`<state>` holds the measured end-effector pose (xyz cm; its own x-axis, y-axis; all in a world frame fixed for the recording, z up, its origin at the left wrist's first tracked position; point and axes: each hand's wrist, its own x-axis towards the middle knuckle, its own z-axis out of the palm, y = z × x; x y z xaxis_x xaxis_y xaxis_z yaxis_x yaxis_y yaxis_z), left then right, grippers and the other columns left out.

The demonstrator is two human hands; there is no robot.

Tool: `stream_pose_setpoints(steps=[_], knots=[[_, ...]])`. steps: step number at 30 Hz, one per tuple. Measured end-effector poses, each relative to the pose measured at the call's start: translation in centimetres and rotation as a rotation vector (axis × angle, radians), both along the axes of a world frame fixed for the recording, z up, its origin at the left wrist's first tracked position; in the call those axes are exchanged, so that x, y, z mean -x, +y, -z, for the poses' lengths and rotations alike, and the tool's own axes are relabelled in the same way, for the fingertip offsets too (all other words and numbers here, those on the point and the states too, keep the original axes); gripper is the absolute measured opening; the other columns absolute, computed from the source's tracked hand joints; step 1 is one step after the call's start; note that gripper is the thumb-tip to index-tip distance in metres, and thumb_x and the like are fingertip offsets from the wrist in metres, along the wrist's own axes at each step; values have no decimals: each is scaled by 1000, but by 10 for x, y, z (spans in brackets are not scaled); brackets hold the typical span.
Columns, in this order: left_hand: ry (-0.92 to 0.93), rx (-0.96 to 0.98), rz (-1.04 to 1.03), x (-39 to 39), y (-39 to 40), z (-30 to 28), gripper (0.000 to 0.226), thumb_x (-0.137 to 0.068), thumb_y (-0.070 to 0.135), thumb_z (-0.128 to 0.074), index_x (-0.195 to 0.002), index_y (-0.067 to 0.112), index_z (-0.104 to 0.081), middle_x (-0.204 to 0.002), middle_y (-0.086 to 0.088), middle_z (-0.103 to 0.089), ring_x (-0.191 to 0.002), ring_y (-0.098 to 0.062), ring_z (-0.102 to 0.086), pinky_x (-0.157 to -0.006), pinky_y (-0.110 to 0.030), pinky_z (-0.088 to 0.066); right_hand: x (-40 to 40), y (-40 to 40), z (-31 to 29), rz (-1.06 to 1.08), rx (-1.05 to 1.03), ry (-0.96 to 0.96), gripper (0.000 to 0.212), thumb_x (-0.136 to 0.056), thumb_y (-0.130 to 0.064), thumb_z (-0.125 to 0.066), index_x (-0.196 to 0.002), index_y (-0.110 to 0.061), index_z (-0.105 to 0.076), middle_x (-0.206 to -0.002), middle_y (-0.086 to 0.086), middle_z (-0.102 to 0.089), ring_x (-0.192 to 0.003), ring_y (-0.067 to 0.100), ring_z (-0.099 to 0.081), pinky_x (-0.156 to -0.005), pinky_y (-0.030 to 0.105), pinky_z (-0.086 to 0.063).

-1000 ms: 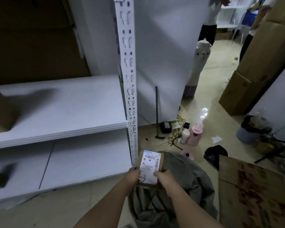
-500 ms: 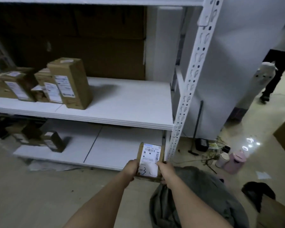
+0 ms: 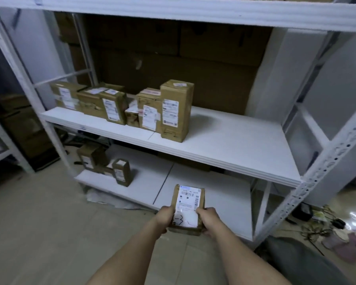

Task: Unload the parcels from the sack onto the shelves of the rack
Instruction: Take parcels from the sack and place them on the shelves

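I hold a small brown parcel (image 3: 188, 208) with a white label in both hands, in front of the rack's bottom shelf (image 3: 224, 194). My left hand (image 3: 165, 218) grips its left side and my right hand (image 3: 208, 218) its right side. The grey sack (image 3: 302, 262) lies on the floor at the lower right, partly cut off. Several brown parcels (image 3: 176, 109) stand on the left half of the middle shelf (image 3: 234, 145). A few more parcels (image 3: 121, 171) sit at the left end of the bottom shelf.
The white rack's perforated right post (image 3: 321, 173) stands close to my right arm. Cables, a black box and pink containers (image 3: 337, 237) lie on the floor at the right. Large cardboard boxes (image 3: 173, 58) fill the space behind the rack. Another rack (image 3: 0, 149) is at the far left.
My view has swung left and up from the sack toward the rack. Both hands kept their hold on the parcel, now in front of the bottom shelf, and the sack slid to the lower right.
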<state>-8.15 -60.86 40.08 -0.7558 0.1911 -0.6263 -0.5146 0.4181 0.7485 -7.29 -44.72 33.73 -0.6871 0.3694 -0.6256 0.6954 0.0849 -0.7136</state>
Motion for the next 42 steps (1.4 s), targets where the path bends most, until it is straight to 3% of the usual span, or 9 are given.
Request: stream_pose_setpoints(steps=[3, 7, 10, 15, 20, 31, 35, 39, 42], knots=[[8, 43, -21, 27, -60, 2, 22, -98, 28, -36, -103, 18, -55, -98, -4, -56, -86, -19, -47, -61, -22, -30, 23, -66, -5, -34, 19, -9, 40, -87, -31, -55, -118, -5, -53, -110, 14, -64, -89, 29, -62, -61, 26, -46], [14, 49, -58, 58, -124, 2, 20, -99, 25, -35, -107, 18, -52, -102, -6, -53, -76, -14, -46, -57, -20, -28, 54, -136, -9, -73, 46, -22, 40, -90, -30, -53, -122, -7, -47, -117, 15, -61, -93, 28, -60, -58, 26, -43], [-18, 57, -81, 80, -156, 5, 24, -99, 27, -36, -117, 20, -49, -107, -5, -54, -93, -18, -49, -64, -21, -34, 80, -170, -5, -73, 57, -25, 41, -90, -27, -54, -125, -9, -43, -121, 12, -58, -105, 29, -58, -66, 31, -44], [-25, 51, -126, 127, -190, 16, 26, -98, 25, -38, -116, 15, -53, -81, 2, -51, -74, -12, -47, -61, -22, -31, 128, -207, -2, -94, 97, -53, 39, -95, -21, -50, -129, -11, -35, -122, 10, -53, -104, 27, -55, -75, 35, -46], [13, 27, -141, 184, -209, 20, 17, -101, 18, -37, -105, 16, -53, -78, 2, -51, -66, -6, -46, -50, -17, -37, 191, -229, 17, -119, 65, -58, 45, -94, -21, -52, -134, -8, -34, -129, 11, -53, -104, 26, -52, -85, 38, -46], [-20, 68, -9, 287, -244, 37, 35, -100, 12, -36, -129, 3, -53, -129, -15, -58, -85, -7, -56, -51, -13, -35, 284, -261, 31, -86, 69, -124, 45, -95, -16, -54, -132, -6, -33, -133, 13, -52, -98, 22, -50, -79, 33, -42], [-30, 43, 112, 316, -264, 39, 37, -98, 5, -34, -131, 5, -51, -132, -15, -56, -104, -2, -47, -49, -5, -34, 305, -280, 39, -47, 65, -138, 48, -95, -17, -55, -135, -7, -31, -133, 13, -51, -98, 21, -49, -80, 34, -43], [-30, 81, 222, 347, -293, 55, 37, -98, 10, -37, -133, 11, -50, -131, -11, -57, -113, -21, -57, -61, -15, -37, 323, -311, 57, 57, 82, -132, 53, -94, -13, -55, -139, -5, -28, -135, 15, -50, -99, 22, -48, -77, 32, -40], [-27, 90, 299, 366, -309, 76, 38, -97, 6, -37, -133, 9, -50, -125, -12, -60, -96, -17, -60, -50, -9, -37, 331, -330, 77, 94, 81, -112, 52, -94, -9, -55, -139, -5, -30, -125, 15, -54, -98, 24, -51, -62, 27, -40]])
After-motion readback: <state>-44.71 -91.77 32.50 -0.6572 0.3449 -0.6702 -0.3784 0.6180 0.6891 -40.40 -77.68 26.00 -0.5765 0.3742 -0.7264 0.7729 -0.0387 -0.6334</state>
